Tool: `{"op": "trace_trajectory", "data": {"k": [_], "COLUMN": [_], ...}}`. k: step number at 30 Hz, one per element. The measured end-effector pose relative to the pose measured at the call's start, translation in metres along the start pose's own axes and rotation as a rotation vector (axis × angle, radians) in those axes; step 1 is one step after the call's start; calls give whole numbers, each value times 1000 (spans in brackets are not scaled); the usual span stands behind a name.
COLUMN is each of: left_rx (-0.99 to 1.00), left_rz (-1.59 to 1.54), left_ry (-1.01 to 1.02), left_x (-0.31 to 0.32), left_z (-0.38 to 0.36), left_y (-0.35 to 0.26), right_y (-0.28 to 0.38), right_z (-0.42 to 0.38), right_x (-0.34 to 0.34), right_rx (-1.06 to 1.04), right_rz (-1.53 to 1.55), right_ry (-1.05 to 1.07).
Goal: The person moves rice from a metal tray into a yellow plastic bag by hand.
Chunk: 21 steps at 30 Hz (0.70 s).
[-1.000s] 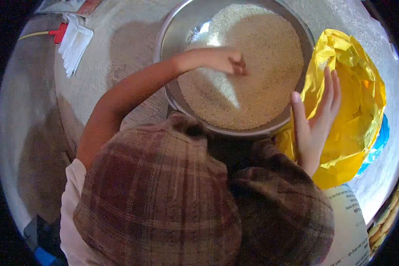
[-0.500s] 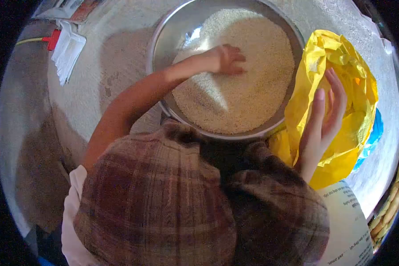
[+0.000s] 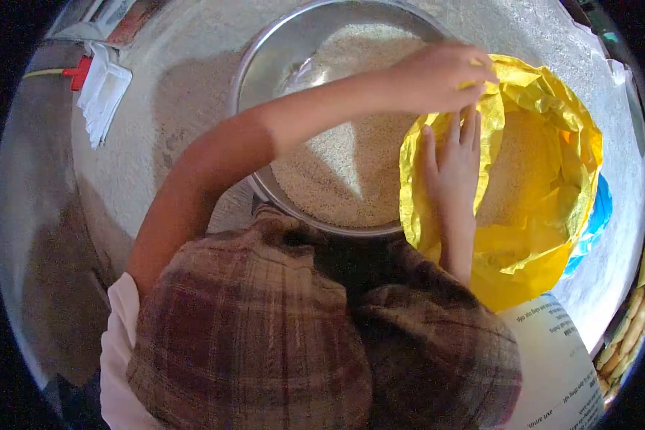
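Observation:
A wide steel bowl (image 3: 265, 50) holds pale grain (image 3: 344, 172) on a grey floor. To its right, an open yellow plastic bag (image 3: 552, 215) overlaps the bowl's right edge, and there is grain inside it. My left hand (image 3: 441, 75) reaches across the bowl, its fingers closed on the bag's upper left rim. My right hand (image 3: 451, 168) lies flat against the bag's left wall just below, fingers straight and thumb apart, with nothing gripped.
Plaid cloth (image 3: 265, 337) fills the lower view. A white folded cloth (image 3: 100, 89) and a red piece on a yellow cord (image 3: 75, 74) lie at the upper left. Blue plastic (image 3: 596, 215) shows beneath the bag. Printed white material (image 3: 559, 358) lies at the lower right.
My left hand rose out of the grain and moved right onto the bag's rim. The bag's mouth shifted left over the bowl's edge. My right hand slid left onto the bag's left wall.

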State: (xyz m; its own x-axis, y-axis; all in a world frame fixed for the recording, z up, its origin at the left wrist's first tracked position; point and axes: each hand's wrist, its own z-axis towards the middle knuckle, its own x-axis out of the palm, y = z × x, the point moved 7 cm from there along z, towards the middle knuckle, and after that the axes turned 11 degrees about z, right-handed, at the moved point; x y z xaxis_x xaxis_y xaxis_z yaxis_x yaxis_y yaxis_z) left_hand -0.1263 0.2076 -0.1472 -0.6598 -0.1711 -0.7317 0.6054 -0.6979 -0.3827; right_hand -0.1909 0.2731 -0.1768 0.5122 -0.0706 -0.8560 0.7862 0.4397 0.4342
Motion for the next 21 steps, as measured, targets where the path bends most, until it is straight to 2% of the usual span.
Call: {"op": "trace_trajectory", "data": {"k": [2, 4, 5, 7, 11, 12, 13, 14, 16, 18, 20, 21], "left_rx": [-6, -110, -111, 17, -43, -242, -431, -447, -704, -913, -867, -862], "left_rz": [16, 13, 17, 242, 109, -312, -727, -712, -883, -602, -146, -145], "left_ry": [-28, 134, 133, 133, 156, 134, 95, 95, -287, -273, -300, -298], "left_x": [6, 18, 20, 22, 28, 26, 27, 22, -4, -19, -29, -29], "left_z": [-12, -21, -24, -32, -46, -53, -61, -70, -102, -146, -185, -195], "left_y": [-10, -4, -1, 1, 15, 31, 46, 53, 84, 105, 122, 121], "right_y": [-4, -4, -2, 6, 37, 48, 62, 69, 71, 78, 83, 81], "right_z": [-4, -6, -8, -11, -2, 2, 7, 13, 23, 27, 28, 29], "right_x": [2, -1, -1, 2, 5, 4, -3, -4, -5, 12, 51, 69], "right_rx": [34, 7, 10, 4, -112, -177, -308, -314, -217, -193, -94, -94], "right_rz": [28, 34, -23, -66, 182, 315, 243, 263, 603, 698, 836, 837], "right_ry": [21, 17, 37, 63, 63, 55, 28, 33, 7, 64, 298, 292]}}
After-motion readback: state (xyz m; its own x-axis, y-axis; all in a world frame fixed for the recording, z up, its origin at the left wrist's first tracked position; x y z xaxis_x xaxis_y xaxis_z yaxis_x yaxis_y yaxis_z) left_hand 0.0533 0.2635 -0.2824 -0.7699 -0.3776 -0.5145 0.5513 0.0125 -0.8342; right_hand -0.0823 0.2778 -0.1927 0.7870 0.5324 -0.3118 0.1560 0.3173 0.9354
